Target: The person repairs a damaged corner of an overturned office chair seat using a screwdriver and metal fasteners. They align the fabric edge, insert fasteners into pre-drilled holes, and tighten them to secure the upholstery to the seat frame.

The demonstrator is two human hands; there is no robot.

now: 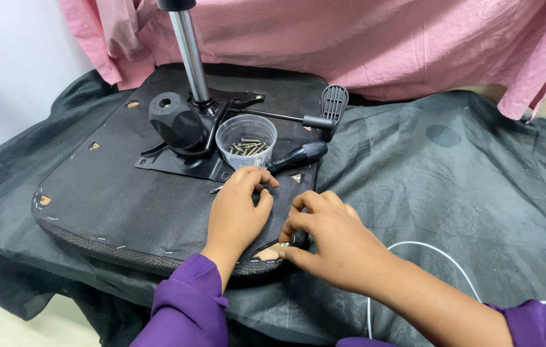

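Hands work at the near edge of an upturned chair seat [125, 193], w/ its metal plate and gas post [190, 51] pointing up. Left hand [239, 212] lies flat on the seat fabric, fingers curled loosely, holding nothing I can make out. Right hand [334, 241] pinches at a torn spot [269, 254] in the fabric on the seat rim, fingertips closed on sth small; can't tell what.

To do this well: left hand should press the fabric taut while the right works, wrists low.

Room: clear cup of screws [246, 138] and black-handled screwdriver [298, 155] sit just beyond the left hand, easy to knock. Lever paddle [334, 103] is further back. Right of the seat, black cloth [465, 173] over the desk offers open space. White cable [427, 247] loops near the right forearm.
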